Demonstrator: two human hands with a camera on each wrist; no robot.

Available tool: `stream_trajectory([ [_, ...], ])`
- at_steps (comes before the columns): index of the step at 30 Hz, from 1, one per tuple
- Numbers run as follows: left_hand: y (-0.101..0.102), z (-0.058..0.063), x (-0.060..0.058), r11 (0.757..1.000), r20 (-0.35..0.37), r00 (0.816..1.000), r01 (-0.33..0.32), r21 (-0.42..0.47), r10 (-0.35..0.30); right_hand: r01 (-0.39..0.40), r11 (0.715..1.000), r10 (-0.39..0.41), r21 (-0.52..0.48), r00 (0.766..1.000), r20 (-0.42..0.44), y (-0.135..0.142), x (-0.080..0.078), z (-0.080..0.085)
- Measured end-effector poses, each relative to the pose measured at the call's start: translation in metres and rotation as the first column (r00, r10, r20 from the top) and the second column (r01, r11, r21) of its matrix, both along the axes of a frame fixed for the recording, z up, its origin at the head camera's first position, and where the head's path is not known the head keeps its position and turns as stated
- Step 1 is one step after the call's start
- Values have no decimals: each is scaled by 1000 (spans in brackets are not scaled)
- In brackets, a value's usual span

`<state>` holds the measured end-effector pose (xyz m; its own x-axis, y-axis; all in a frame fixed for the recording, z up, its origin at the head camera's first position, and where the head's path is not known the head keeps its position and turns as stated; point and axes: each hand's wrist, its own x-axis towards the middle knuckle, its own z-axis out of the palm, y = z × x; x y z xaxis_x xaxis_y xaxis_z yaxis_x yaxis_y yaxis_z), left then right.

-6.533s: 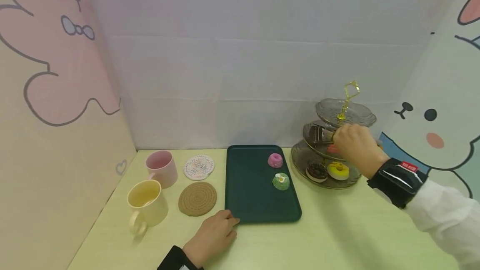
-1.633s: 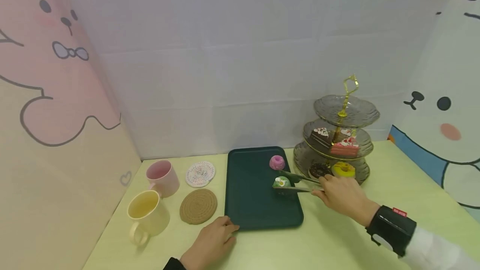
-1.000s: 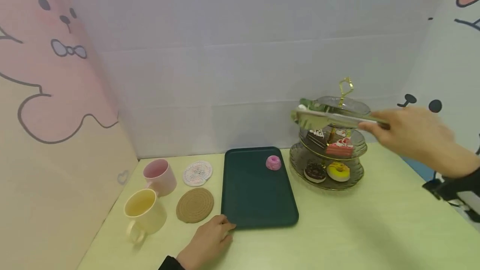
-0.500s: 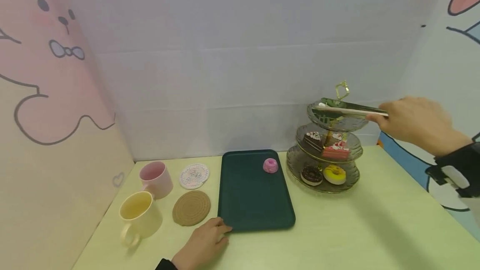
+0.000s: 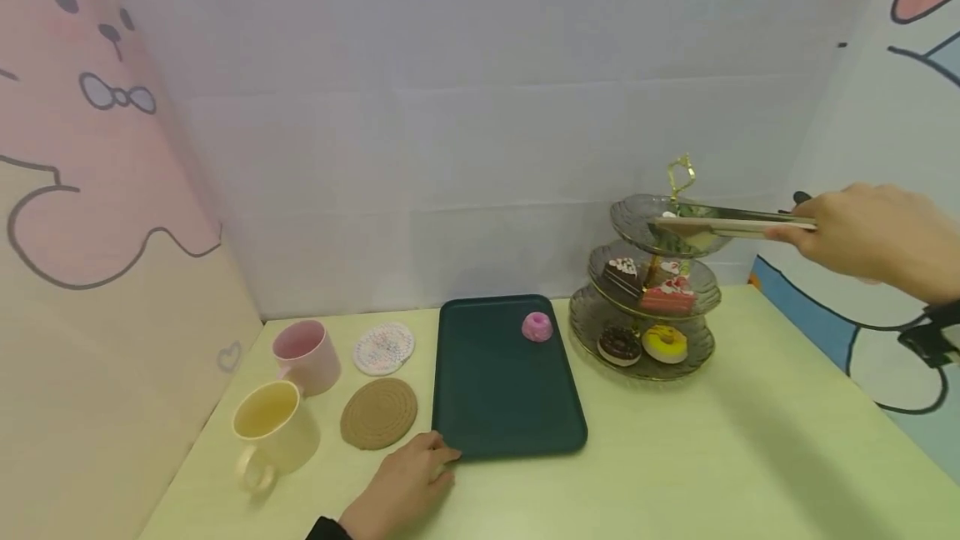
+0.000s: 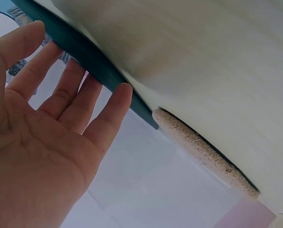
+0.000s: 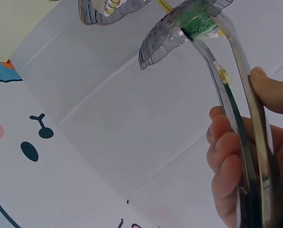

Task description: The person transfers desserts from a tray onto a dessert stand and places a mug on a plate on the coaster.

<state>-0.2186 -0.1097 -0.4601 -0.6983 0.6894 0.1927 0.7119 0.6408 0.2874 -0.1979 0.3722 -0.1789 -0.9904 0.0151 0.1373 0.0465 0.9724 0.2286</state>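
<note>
My right hand (image 5: 873, 232) grips a pair of metal tongs (image 5: 738, 226) at the right of the head view. Between the tongs' ends is a small green cake (image 7: 198, 23), over the top plate of a three-tier glass stand (image 5: 633, 223); the tongs partly hide it in the head view. My left hand (image 5: 405, 482) rests its fingers at the near left corner of a dark green tray (image 5: 502, 398). In the left wrist view its fingers are extended against the tray's edge. A pink ring cake (image 5: 537, 327) sits on the tray's far right.
On the middle tier are a chocolate cake slice (image 5: 622, 276) and a red cake slice (image 5: 667, 297). Chocolate (image 5: 619, 346) and yellow (image 5: 665, 344) donuts lie below. At left stand pink (image 5: 306, 357) and yellow (image 5: 277, 427) mugs beside white (image 5: 384, 349) and brown (image 5: 378, 413) coasters.
The right hand's tongs took the green cake from the tray, carried it up and right, then lowered it at the stand's top plate. The left hand stays at the tray corner.
</note>
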Motion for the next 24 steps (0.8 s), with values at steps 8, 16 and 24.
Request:
stream_trajectory([
  [8, 1, 2, 4, 1000, 12, 1000, -6, 11, 6, 22, 1000, -23, 17, 999, 37, 1, 8, 8],
  [16, -1, 1, 4, 1000, 39, 999, -21, 4, 21, 40, 999, -41, 27, 998, 47, -1, 3, 7],
  [24, -2, 0, 5, 1000, 51, 998, -22, 5, 22, 42, 999, -44, 34, 998, 51, 1, -3, 2],
])
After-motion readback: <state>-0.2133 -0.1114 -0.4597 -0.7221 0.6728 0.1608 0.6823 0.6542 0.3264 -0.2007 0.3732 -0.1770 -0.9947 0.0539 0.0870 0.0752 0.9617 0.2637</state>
